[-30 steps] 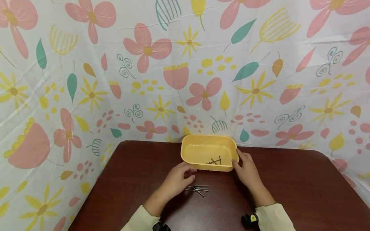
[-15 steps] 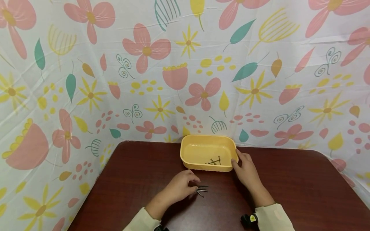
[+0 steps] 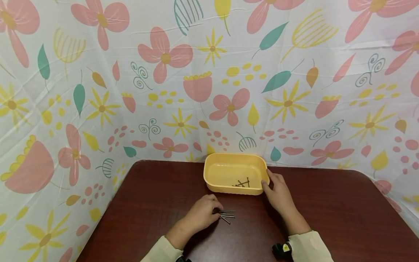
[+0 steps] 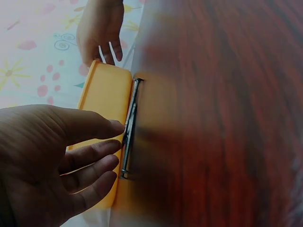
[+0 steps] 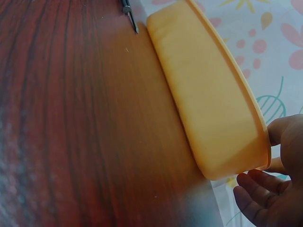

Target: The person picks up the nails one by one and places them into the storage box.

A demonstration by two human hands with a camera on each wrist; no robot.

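Several metal nails lie in a loose bunch on the table in front of a yellow plastic tray. My left hand is at their left end, fingertips lowered to them. In the left wrist view, thumb and forefinger come up close to the nails, with a small gap between the two tips; whether they touch is hard to tell. My right hand holds the tray's right end, thumb over the rim and fingers along the outside. Inside the tray lie several more nails, near its front right.
The dark red-brown wooden table has rounded back corners. Behind and left of it hangs a white cloth printed with flowers and leaves. The tray stands near the table's back edge.
My left hand has drawn back from beside the tray's front to the nails, and its fingertips have come down closer together. The right hand stays on the tray, which has not visibly moved.
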